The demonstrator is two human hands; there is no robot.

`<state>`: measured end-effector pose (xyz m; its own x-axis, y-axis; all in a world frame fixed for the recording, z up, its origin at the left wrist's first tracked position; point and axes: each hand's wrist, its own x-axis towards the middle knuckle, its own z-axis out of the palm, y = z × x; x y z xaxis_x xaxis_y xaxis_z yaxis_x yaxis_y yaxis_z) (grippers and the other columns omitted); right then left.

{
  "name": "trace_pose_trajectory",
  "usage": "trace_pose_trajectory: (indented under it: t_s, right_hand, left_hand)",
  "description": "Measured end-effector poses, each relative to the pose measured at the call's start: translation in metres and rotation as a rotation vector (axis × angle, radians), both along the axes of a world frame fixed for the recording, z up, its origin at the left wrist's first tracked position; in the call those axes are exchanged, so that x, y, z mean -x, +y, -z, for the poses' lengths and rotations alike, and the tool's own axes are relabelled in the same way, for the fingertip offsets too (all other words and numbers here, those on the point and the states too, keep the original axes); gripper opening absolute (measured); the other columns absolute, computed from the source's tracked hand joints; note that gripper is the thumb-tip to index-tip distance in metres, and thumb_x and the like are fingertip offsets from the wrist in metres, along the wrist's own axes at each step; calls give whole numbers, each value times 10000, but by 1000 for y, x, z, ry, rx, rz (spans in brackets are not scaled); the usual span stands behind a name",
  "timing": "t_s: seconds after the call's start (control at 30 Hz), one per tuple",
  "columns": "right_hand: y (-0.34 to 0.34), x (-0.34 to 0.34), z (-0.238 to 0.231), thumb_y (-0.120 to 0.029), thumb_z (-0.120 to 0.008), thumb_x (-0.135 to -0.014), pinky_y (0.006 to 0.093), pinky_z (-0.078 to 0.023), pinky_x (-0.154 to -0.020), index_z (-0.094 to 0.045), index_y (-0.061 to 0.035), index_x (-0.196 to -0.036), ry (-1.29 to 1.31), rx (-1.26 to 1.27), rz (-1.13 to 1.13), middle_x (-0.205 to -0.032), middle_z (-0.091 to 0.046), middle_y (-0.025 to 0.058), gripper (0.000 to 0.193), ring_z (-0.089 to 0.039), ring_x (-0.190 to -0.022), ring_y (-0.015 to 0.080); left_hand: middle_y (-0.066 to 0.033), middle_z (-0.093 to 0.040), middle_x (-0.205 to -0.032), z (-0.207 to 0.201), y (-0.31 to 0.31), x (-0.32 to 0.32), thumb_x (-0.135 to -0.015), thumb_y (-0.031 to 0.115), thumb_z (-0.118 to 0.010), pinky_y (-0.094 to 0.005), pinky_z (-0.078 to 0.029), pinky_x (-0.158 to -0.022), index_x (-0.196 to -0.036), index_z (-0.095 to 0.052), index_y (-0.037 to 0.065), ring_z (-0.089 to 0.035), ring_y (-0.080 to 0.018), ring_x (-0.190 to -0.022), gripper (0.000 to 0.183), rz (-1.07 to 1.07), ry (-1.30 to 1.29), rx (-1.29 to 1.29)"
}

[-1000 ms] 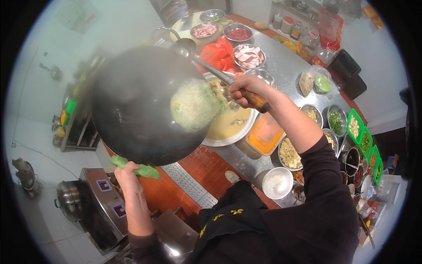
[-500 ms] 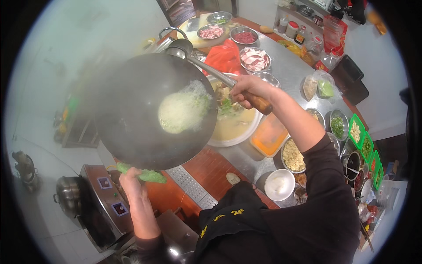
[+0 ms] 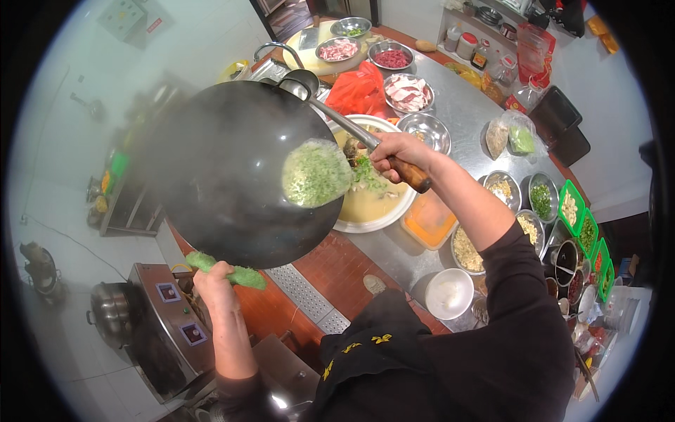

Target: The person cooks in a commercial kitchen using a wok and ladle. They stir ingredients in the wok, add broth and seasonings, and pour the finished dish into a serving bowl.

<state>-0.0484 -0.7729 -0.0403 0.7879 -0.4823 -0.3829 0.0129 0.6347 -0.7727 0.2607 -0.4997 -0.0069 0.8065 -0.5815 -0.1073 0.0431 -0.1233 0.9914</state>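
grips green cloth (image 3: 242, 276) in curled left hand (image 3: 216, 285) at near rim of black wok (image 3: 232, 183). clenches wooden-handled ladle (image 3: 344, 124) in right hand (image 3: 402, 156), with bowl end near wok's far rim. holds wok tilted toward white basin (image 3: 373, 226), with green-flecked liquid (image 3: 316, 174) pooled at basin-side edge.
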Motion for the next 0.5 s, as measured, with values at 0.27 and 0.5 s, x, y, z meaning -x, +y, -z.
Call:
trace_pose_trajectory:
  t_s: [0.27, 0.5]
  right_hand:
    - [14, 5, -5, -52, -513, -868, 206, -370, -406, -468, -51, -1229, 4, -34, 108, -640, -444, 9, 364, -433, -475, 78]
    - [28, 12, -13, -46, -501, -867, 208, -321, -403, -465, -36, -1267, -95, -42, 236, -643, -426, 2, 402, -390, -466, 68]
  left_hand:
    - [-30, -574, -778, -15, -19, 27, -682, -39, -541, -262, -450, -632, -801, -575, -43, -542, -121, -676, 124, 52, -190, -75]
    - [-73, -633, -741, -39, -27, 61, -721, -11, -543, -291, -487, -610, -797, -585, -75, -590, -120, -659, 107, 217, -495, -32]
